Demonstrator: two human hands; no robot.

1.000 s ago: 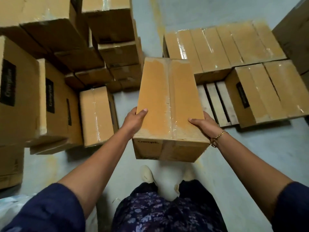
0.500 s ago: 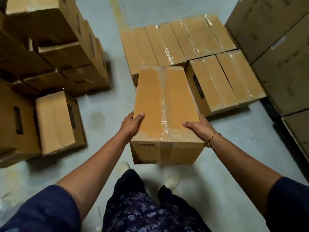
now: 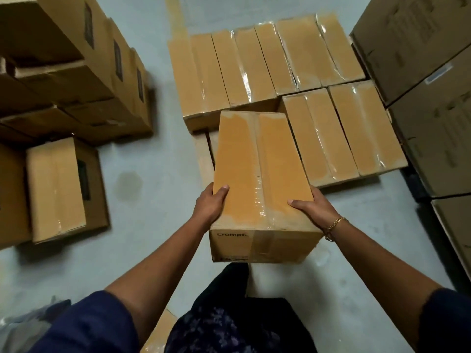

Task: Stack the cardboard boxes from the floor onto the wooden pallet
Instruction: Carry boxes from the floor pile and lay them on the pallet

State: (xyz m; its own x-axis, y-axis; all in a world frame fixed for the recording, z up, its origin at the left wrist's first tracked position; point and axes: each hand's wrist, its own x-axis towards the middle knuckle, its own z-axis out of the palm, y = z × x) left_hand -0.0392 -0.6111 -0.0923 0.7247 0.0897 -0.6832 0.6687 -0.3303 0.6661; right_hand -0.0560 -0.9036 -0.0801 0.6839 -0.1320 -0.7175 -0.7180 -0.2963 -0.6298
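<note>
While both hands are carrying the cardboard box (image 3: pixel 262 174) in the air over the near left corner of the wooden pallet (image 3: pixel 204 159), the grip is looking like the weak point. The left hand (image 3: pixel 210 206) is clamping the box's left side near its near end, thumb lying on the top face and fingers hidden down the side; the right hand (image 3: pixel 312 208) is mirroring it on the right side, fingers spread on the top edge. Neither palm appears to be reaching underneath, so the load is probably hanging on side pressure alone, and the glossy tape along the top seam could be letting a thumb slide. With both hands gripping at the near end only, the far end may be dipping as the box is going down.

Five boxes are already sitting on the pallet: three in the back row (image 3: pixel 254 64) and two on the right (image 3: pixel 344 133), leaving one bare slot at the near left, where slats are showing. If the carried box is coming down crooked, its far edge could be catching the back row or its right side scraping the neighbouring box. Fingers on the right side are risking a pinch against that neighbour. More boxes are waiting on the floor (image 3: pixel 153 225) at left (image 3: pixel 58 187).
</note>
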